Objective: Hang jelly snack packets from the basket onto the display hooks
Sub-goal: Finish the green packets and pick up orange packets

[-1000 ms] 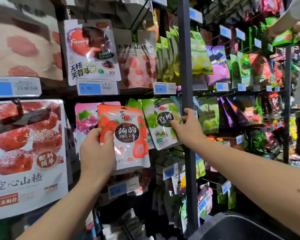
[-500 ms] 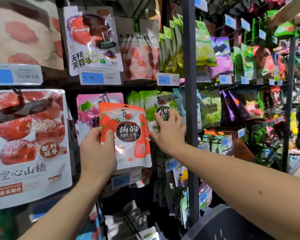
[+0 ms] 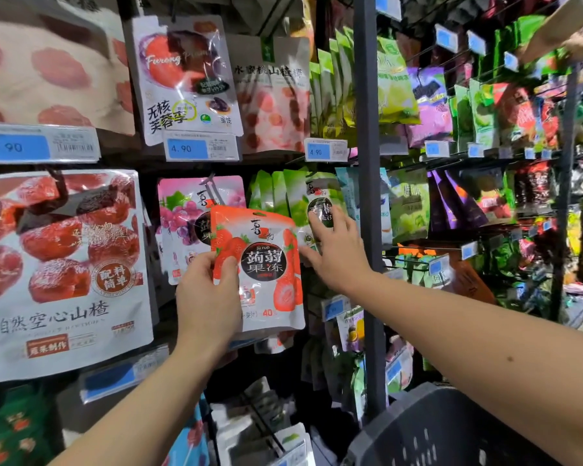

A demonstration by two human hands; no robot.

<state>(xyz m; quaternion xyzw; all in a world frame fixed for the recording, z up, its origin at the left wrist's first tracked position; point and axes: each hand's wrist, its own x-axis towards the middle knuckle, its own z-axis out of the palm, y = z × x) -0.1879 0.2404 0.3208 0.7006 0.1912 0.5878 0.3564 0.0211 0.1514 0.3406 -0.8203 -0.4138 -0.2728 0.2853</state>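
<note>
left hand (image 3: 209,297): thumb and fingers pinch strawberry jelly packet (image 3: 266,274) by its left edge, upright, overlapping grape packet (image 3: 182,210)
right hand (image 3: 337,253): fingers straight, spread, touching hanging green jelly packets (image 3: 293,200)
basket (image 3: 435,428): lower right, under right forearm

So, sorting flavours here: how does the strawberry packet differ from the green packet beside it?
The strawberry packet is red and not hung, gripped by the left hand; the green packet hangs in its row, touched by the right hand. Both carry a dark round label.
</note>
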